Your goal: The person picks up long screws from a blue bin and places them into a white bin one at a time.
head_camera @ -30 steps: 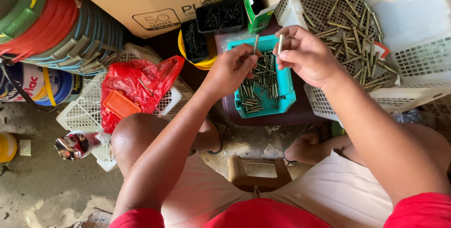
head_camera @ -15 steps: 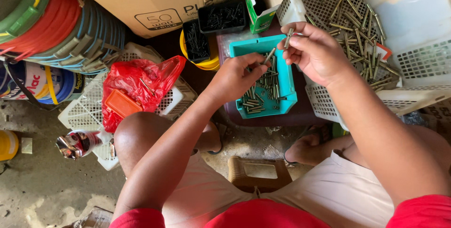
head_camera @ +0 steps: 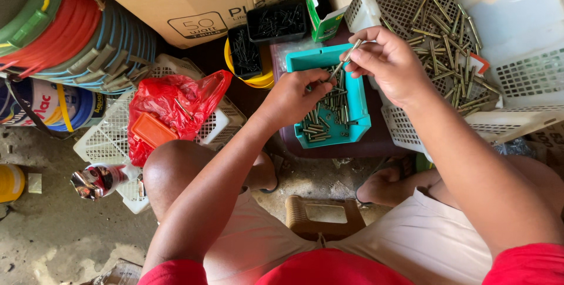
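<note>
Bolt (head_camera: 346, 60), a slim metal one, sits pinched in the right hand (head_camera: 385, 64), fingers closed, its long axis slanting down-left toward the left hand (head_camera: 294, 97), whose fingers curl loosely over the teal tray (head_camera: 359, 121) of bolts.

Teal tray (head_camera: 359, 121) of brass screws (head_camera: 322, 121), left hand (head_camera: 292, 98) over it, right hand (head_camera: 385, 64) pinching one screw (head_camera: 345, 60) above; white basket (head_camera: 517, 79) of screws beside.

— What's carrying it all?
— A stained grey concrete floor (head_camera: 53, 244).
— What lies on it?
— A white plastic lattice basket (head_camera: 111, 138), a squat yellow plastic tub (head_camera: 10, 182) and a small wooden stool (head_camera: 323, 214).
</note>
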